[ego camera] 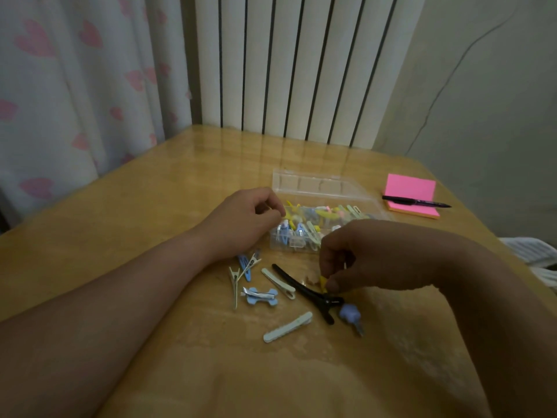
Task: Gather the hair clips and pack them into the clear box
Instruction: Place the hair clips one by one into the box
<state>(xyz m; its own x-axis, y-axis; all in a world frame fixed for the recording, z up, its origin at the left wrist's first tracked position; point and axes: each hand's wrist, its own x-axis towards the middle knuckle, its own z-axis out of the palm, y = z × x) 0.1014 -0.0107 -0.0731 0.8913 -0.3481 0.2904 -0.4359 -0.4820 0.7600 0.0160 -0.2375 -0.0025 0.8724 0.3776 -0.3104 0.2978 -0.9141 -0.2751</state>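
Hair clips lie loose mid-tabletop, on the near-edge side of the clear box; they look light, stiff and slick. Right hand pinches a yellow clip in a narrow grip by its end. Left hand curls at the box's corner; I cannot tell whether it holds anything.

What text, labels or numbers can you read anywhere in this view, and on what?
No text is readable.
Pink sticky note pad: top sheet blank.
Black pen: any print is too small to read.
Clear box: no label visible.
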